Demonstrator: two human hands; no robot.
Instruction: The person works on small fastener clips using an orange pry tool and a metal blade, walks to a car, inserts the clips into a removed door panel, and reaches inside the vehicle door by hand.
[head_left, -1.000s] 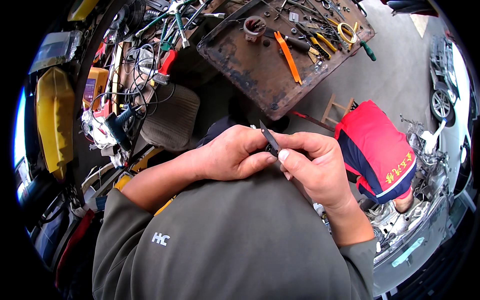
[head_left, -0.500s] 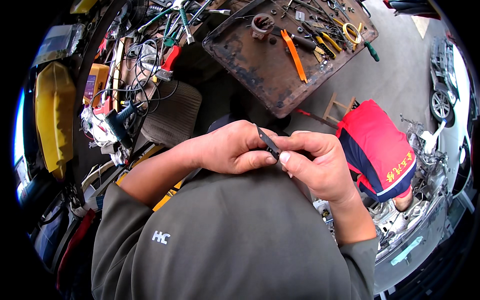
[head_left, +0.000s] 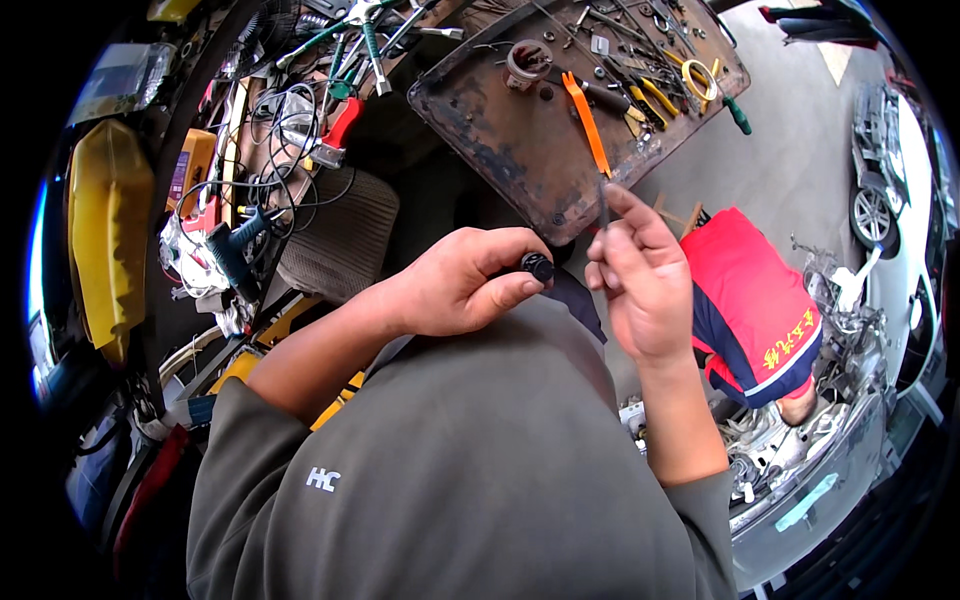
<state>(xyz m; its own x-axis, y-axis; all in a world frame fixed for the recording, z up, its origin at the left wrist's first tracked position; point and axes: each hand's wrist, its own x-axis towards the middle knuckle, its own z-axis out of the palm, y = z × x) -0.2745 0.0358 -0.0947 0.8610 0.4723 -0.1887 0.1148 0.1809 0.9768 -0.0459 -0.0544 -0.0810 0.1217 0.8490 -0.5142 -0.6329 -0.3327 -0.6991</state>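
Note:
In front of my chest, my left hand (head_left: pixel 465 280) is closed round a small black round piece (head_left: pixel 538 266) with a ridged end. That end shows between thumb and forefinger; the rest is hidden in the palm. To its right and a little farther off, my right hand (head_left: pixel 645 280) pinches a thin dark strip (head_left: pixel 603 208), which stands upright and is seen nearly edge-on. The two hands are apart. Just beyond the right fingertips, on a rusty metal tray table (head_left: pixel 490 150), lies an orange forked pry tool (head_left: pixel 588 125).
On the tray table are pliers (head_left: pixel 645 100), a yellow tape roll (head_left: pixel 699 80) and a grimy cup (head_left: pixel 527 63). A cluttered bench with cables and a drill (head_left: pixel 238 250) stands left, beside a fabric seat (head_left: pixel 345 230). A person in red (head_left: pixel 750 300) bends over a car at right.
My hands have separated. The right hand has moved away and up with the dark strip, turning it upright. The black piece in my left hand now shows its round end.

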